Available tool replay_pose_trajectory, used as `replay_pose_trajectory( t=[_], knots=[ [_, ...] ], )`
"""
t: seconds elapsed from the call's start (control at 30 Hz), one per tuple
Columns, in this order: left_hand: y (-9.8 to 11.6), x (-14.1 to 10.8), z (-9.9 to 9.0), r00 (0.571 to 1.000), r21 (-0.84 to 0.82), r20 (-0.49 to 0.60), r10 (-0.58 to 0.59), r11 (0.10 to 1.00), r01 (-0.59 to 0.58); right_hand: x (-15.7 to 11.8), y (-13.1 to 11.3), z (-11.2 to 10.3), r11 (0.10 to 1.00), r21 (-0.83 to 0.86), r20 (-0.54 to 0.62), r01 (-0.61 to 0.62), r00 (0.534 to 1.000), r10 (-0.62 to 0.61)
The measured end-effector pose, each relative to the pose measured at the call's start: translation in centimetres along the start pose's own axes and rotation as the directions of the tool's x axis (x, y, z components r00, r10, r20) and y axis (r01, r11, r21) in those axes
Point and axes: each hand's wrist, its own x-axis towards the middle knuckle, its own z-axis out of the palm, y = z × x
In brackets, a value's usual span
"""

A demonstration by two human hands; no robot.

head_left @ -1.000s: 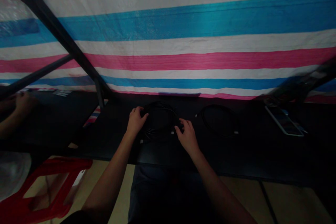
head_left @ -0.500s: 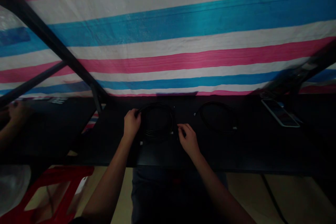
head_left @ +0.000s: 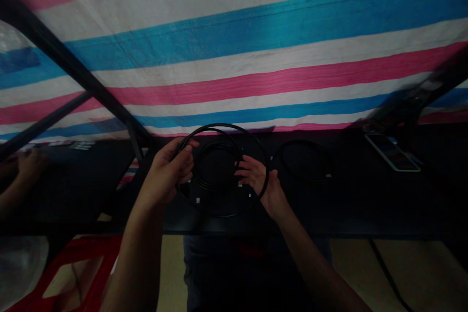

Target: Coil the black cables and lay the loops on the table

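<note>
My left hand is closed on the left side of a coiled black cable, raised above the dark table. Spread fingers mark my right hand at the right side of that coil, where a loop of it crosses in front of the palm. Beneath the raised loops another black cable coil lies on the table. To the right rests a third coil of black cable, with small pale ends. The view is dim, so where one coil stops and another starts is partly unclear.
A phone lies on the table at the right. On the left, another person's hand is over a neighbouring table. Dark metal bars slant past the striped sheet. A red plastic stool stands below left.
My left hand has lifted a cable coil off the table toward me. My right hand has opened and now stands at the coil's right side.
</note>
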Motion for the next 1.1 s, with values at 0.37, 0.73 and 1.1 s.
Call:
replay_pose_trajectory(
  t=[0.37, 0.73, 1.1],
  knots=[
    [-9.6, 0.3, -0.1, 0.965, 0.309, -0.256, -0.057, 0.941, 0.137, -1.7, -3.5, -0.3, 0.994, -0.107, 0.034, -0.015, 0.999, 0.018],
    [-16.3, -1.5, 6.2, 0.991, 0.695, 0.003, -0.131, 0.713, 0.092, -3.9, 3.7, -8.1, 0.594, -0.795, -0.246, -0.119, 0.959, -0.137],
    [-16.2, -1.1, 7.8, 0.986, 0.677, 0.098, -0.134, 0.735, 0.032, -2.5, 4.3, -10.1, 0.510, -0.846, -0.200, -0.155, 0.979, -0.035]
  ],
)
